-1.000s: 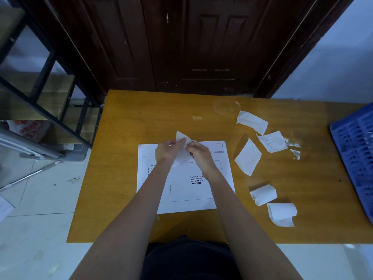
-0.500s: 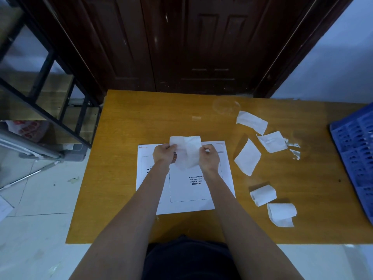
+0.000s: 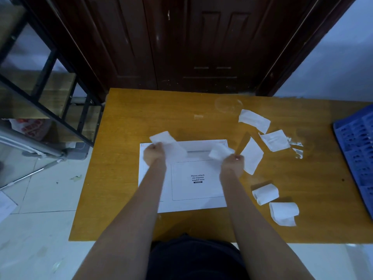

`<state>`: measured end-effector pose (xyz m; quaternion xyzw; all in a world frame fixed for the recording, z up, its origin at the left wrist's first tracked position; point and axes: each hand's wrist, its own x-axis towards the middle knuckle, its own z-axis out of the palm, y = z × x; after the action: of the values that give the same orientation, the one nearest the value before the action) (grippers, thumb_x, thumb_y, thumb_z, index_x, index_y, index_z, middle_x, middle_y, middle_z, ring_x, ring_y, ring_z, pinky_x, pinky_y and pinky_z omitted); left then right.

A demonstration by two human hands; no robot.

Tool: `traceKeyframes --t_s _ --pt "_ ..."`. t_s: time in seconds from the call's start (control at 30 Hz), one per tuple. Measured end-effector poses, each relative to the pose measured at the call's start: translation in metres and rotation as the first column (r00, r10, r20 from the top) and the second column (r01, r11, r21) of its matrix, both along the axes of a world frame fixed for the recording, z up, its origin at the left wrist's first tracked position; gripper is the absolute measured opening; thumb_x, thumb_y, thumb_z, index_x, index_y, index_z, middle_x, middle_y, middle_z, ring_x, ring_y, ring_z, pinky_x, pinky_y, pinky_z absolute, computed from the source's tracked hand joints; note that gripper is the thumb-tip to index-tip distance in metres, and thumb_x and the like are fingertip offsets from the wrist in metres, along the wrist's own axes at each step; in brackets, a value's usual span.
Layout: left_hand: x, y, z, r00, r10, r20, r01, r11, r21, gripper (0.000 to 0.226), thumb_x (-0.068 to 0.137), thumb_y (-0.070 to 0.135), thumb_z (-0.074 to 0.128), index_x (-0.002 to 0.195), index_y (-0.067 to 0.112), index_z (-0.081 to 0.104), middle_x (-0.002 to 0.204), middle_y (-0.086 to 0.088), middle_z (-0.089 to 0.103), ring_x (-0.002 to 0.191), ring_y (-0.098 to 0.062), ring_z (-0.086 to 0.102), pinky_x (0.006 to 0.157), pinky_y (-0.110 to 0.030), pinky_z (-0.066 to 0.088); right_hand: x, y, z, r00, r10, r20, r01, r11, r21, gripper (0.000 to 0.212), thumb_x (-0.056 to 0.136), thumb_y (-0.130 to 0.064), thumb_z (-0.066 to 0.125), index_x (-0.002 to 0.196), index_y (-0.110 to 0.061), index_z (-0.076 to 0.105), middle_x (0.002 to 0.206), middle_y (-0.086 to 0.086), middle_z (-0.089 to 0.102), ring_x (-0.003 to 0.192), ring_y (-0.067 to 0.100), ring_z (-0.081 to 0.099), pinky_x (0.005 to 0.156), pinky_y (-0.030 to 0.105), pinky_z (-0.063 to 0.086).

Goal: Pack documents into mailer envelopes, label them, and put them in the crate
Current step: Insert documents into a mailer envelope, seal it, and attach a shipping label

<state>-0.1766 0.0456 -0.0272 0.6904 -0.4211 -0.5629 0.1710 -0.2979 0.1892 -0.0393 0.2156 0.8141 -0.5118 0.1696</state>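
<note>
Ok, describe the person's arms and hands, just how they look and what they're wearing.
Both forearms are bare with no sleeves in view. The left hand and right hand wear no gloves. No watch or bracelet shows. Rings are too blurred to tell.

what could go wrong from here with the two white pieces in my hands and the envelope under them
1. The left hand and right hand each hold a separate white piece; they look alike, so the backing could go onto the mailer envelope instead of the label.
2. A limp piece may land crooked or outside the printed waybill box.
3. Loose paper scraps lie beside the envelope on the table and could get mixed in.
</note>
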Motion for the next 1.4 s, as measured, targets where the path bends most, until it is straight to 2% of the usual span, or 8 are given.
traceKeyframes --t_s 0.3,0.47,0.63,0.77,0.9,1.1,1.27,1.4 --pt "-0.038 0.024 0.007 0.964 -0.221 -0.150 0.244 0.958 0.153 0.007 0.082 0.009 0.067 0.081 0.009 0.060 0.101 -0.018 0.068 0.090 -0.034 0.067 0.075 -0.041 0.054 0.003 -0.002 0.033 0.950 0.034 0.310 0.172 0.771 -0.613 0.027 0.092 -0.027 0.060 0.114 -0.012 0.055 0.107 0.006 0.060 0.099 0.021 0.059 0.071 0.026 0.052" --pt "-0.070 0.064 0.005 0.943 -0.301 -0.141 0.312 0.948 0.067 0.038 0.078 0.016 0.077 0.091 0.008 0.042 0.077 -0.005 0.050 0.057 -0.019 0.052 0.060 -0.031 0.052 -0.009 0.028 0.049 0.957 0.122 0.264 0.096 0.724 -0.683 0.020 0.092 -0.028 0.061 0.104 -0.011 0.060 0.100 0.004 0.065 0.091 0.017 0.063 0.071 0.026 0.052" --pt "-0.109 0.119 0.012 0.835 -0.532 -0.136 0.541 0.840 0.034 0.019 0.084 0.006 0.063 0.069 0.011 0.052 0.070 -0.008 0.057 0.040 -0.010 0.054 0.052 -0.022 0.055 -0.019 0.077 0.061 0.974 0.129 0.184 0.038 0.713 -0.700 0.038 0.091 -0.029 0.062 0.120 -0.004 0.061 0.108 0.014 0.066 0.098 0.025 0.064 0.079 0.033 0.053" --pt "-0.135 0.150 0.028 0.751 -0.596 -0.284 0.640 0.763 0.091 0.005 0.093 0.009 0.053 0.090 0.011 0.056 0.075 -0.002 0.057 0.060 -0.009 0.053 0.040 -0.011 0.042 -0.020 0.116 0.063 0.983 0.039 0.179 0.090 0.747 -0.658 0.042 0.093 -0.030 0.059 0.126 -0.003 0.057 0.118 0.016 0.063 0.105 0.026 0.061 0.078 0.031 0.051" --pt "-0.147 0.172 0.032 0.664 -0.681 -0.309 0.743 0.648 0.168 0.020 0.094 0.033 0.053 0.106 0.019 0.061 0.106 0.000 0.061 0.097 -0.017 0.058 0.083 -0.029 0.049 -0.017 0.144 0.059 0.984 -0.059 0.170 0.144 0.824 -0.548 0.030 0.092 -0.032 0.059 0.113 -0.010 0.063 0.104 0.008 0.065 0.097 0.020 0.062 0.079 0.029 0.054" --pt "-0.136 0.188 0.030 0.733 -0.648 -0.206 0.621 0.762 -0.185 0.013 0.088 0.022 0.055 0.089 0.016 0.067 0.088 0.003 0.064 0.080 -0.013 0.056 0.059 -0.019 0.038 -0.013 0.148 0.049 0.976 -0.192 -0.100 0.185 0.980 -0.074 0.040 0.095 -0.031 0.054 0.056 -0.022 0.050 0.056 -0.006 0.043 0.055 0.013 0.039 0.054 0.025 0.033" --pt "-0.120 0.195 0.035 0.762 -0.643 -0.079 0.558 0.714 -0.423 0.009 0.084 0.027 0.062 0.078 0.022 0.065 0.086 0.011 0.059 0.073 -0.006 0.056 0.058 -0.020 0.039 -0.010 0.133 0.046 0.940 0.027 -0.341 0.082 0.950 0.301 0.034 0.098 -0.037 0.048 0.095 -0.012 0.070 0.103 -0.002 0.056 0.074 0.012 0.051 0.064 0.029 0.044" --pt "-0.110 0.189 0.033 0.801 -0.598 0.027 0.494 0.635 -0.593 0.020 0.082 0.019 0.066 0.100 0.013 0.059 0.104 0.001 0.051 0.081 -0.015 0.053 0.062 -0.024 0.045 -0.011 0.122 0.046 0.904 0.168 -0.394 0.007 0.914 0.406 0.033 0.097 -0.040 0.048 0.098 -0.019 0.073 0.102 -0.004 0.055 0.070 0.019 0.055 0.074 0.035 0.046"
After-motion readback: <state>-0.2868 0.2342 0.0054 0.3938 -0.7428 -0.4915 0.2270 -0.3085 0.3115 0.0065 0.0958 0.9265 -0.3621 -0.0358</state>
